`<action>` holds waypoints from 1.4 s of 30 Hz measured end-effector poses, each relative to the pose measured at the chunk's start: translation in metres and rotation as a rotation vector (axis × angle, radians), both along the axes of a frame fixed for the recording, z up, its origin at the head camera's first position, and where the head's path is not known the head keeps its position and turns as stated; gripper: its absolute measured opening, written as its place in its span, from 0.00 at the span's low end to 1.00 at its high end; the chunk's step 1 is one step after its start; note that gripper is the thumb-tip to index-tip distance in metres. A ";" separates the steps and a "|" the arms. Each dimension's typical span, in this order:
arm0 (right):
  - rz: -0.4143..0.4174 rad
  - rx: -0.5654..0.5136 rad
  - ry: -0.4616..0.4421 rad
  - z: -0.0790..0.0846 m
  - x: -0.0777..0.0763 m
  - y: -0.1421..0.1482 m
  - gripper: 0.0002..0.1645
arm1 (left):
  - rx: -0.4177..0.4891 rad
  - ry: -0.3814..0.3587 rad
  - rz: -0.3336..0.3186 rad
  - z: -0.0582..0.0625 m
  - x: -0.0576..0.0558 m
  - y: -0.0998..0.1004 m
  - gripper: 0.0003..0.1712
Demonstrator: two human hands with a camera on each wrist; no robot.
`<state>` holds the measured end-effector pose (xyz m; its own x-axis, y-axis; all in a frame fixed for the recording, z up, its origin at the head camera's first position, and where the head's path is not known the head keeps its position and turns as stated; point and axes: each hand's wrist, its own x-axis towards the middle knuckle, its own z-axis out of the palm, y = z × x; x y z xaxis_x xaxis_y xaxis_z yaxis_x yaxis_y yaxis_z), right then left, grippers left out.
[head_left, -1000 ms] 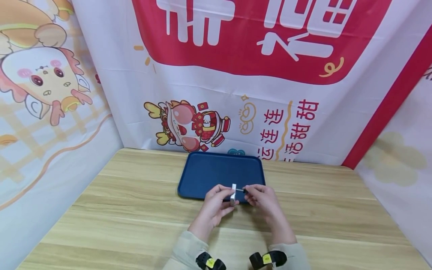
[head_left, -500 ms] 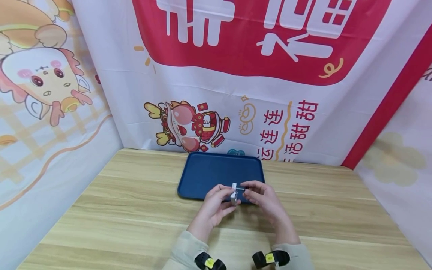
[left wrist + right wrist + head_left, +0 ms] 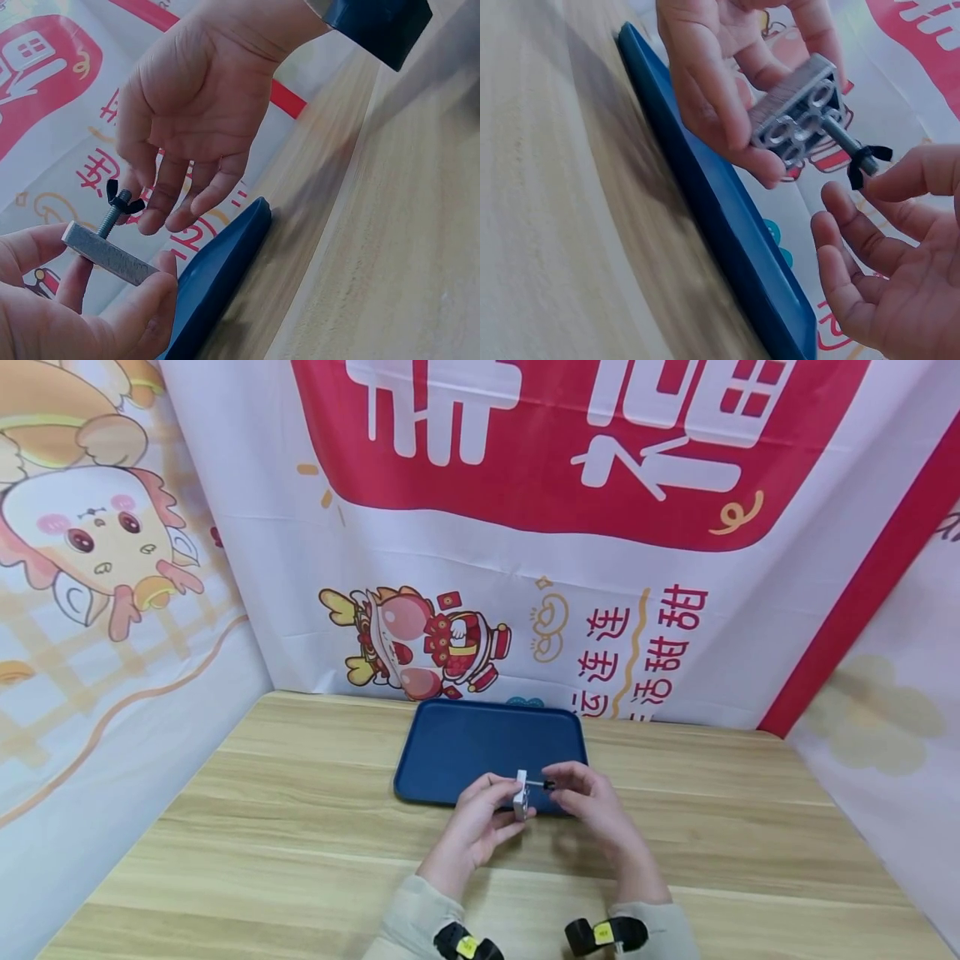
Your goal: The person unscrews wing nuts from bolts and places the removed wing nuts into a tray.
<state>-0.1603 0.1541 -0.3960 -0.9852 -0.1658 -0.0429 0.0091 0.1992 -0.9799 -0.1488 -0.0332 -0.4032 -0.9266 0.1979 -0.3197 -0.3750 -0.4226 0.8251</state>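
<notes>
My left hand point(image 3: 480, 818) holds a small silver metal block point(image 3: 799, 109) between fingers and thumb. One face of the block shows round rings and ribs; its flat side point(image 3: 109, 253) shows in the left wrist view. A threaded bolt point(image 3: 841, 136) stands out from that ringed face, carrying a black wing nut point(image 3: 866, 159) near its free end. My right hand point(image 3: 596, 802) is at the nut with its fingers loosely bent, index fingertip and thumb tip right beside the bolt end. Both wings point(image 3: 125, 204) show uncovered between the parted fingers.
A dark blue tray point(image 3: 487, 743) lies on the wooden table point(image 3: 315, 835) behind and below my hands. Printed cloth point(image 3: 480, 552) hangs at the back and both sides. Black wrist cameras point(image 3: 467, 942) are strapped over both sleeves.
A second ago my right fingertips pinched the wing nut; now they have parted around it, and the hand has shifted slightly right. The left hand still holds the block in nearly the same place.
</notes>
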 end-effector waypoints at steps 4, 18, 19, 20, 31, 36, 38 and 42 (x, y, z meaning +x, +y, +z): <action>-0.032 -0.002 -0.033 0.001 0.000 0.002 0.21 | -0.006 -0.002 0.001 0.000 0.001 0.000 0.06; -0.134 -0.155 -0.202 0.002 -0.002 -0.009 0.22 | -0.013 0.004 0.002 0.000 0.001 0.000 0.05; -0.121 -0.155 -0.199 0.001 -0.002 -0.009 0.22 | -0.014 0.004 0.001 0.000 0.001 0.000 0.05; -0.114 -0.157 -0.197 0.002 -0.002 -0.009 0.21 | -0.014 0.004 0.000 0.000 0.001 0.000 0.05; -0.062 -0.142 -0.168 0.000 -0.001 -0.007 0.18 | -0.019 0.000 0.000 0.002 0.001 0.000 0.05; -0.038 -0.136 -0.148 -0.001 -0.001 -0.004 0.17 | -0.018 0.000 0.005 0.001 0.001 -0.001 0.05; -0.034 -0.138 -0.143 -0.001 0.000 -0.004 0.17 | -0.017 0.000 0.006 0.001 0.000 -0.001 0.05; -0.018 -0.141 -0.134 -0.001 0.000 -0.003 0.17 | -0.017 -0.002 0.002 0.001 0.000 -0.002 0.05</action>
<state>-0.1602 0.1511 -0.3970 -0.9751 -0.1620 -0.1516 0.1438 0.0588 -0.9879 -0.1487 -0.0349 -0.4022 -0.9265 0.1902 -0.3246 -0.3754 -0.4095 0.8315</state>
